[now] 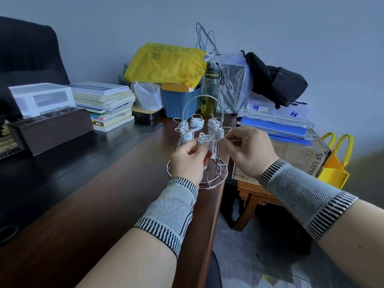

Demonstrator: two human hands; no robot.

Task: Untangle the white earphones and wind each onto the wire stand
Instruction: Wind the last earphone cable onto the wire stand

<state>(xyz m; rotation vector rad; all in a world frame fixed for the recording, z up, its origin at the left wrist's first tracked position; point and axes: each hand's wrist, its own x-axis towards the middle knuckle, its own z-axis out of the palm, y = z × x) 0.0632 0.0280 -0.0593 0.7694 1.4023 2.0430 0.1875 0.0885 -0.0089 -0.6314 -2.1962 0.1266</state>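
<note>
A silver wire stand (209, 100) with an arched handle and a round base stands near the right edge of the dark wooden desk (116, 183). Several of its arms carry wound bundles of white earphone cable (214, 124). At the stand's near arm my left hand (187, 161) holds a partly wound white bundle (204, 139). From the right, my right hand (249, 150) pinches a length of the same white cable, stretched between the two hands. Both wrists wear grey knitted bands.
Behind the stand are a blue tub (178, 102), a yellow bag (166, 63), a drink bottle (211, 90) and a stack of books (106, 104). A cardboard box (301, 154) and yellow tote (336, 163) sit right of the desk edge. A brown box (52, 129) stands left.
</note>
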